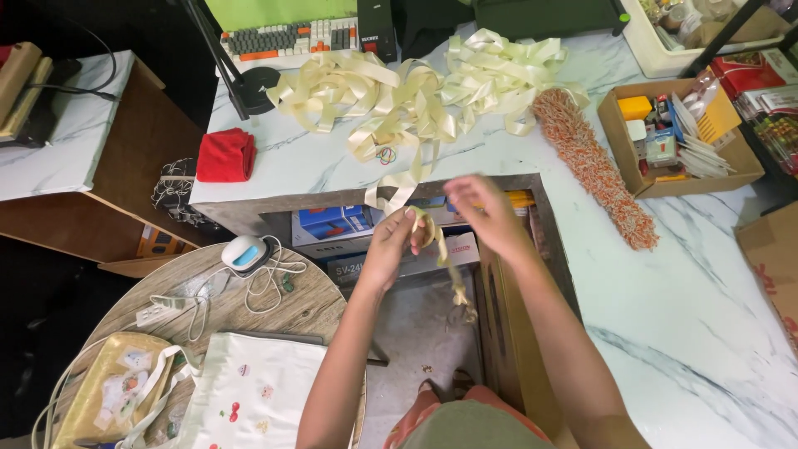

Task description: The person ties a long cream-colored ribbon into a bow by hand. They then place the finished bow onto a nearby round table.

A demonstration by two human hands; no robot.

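The left hand [389, 243] held a pinching grip on the cream ribbon [438, 241] below the marble table [690, 274] edge, the blurred right hand [486, 209] apparently looping it, which called for steady tension and even folds.

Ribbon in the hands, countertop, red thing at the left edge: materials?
Ribbon: looks like satin-type synthetic, cream, glossy highlights on its loops; the left hand pinches a strand, right hand blurred. Countertop: marble-look, white with grey veins, smooth; stone or laminate unclear. Red thing: soft folded cloth, matte, fuzzy.
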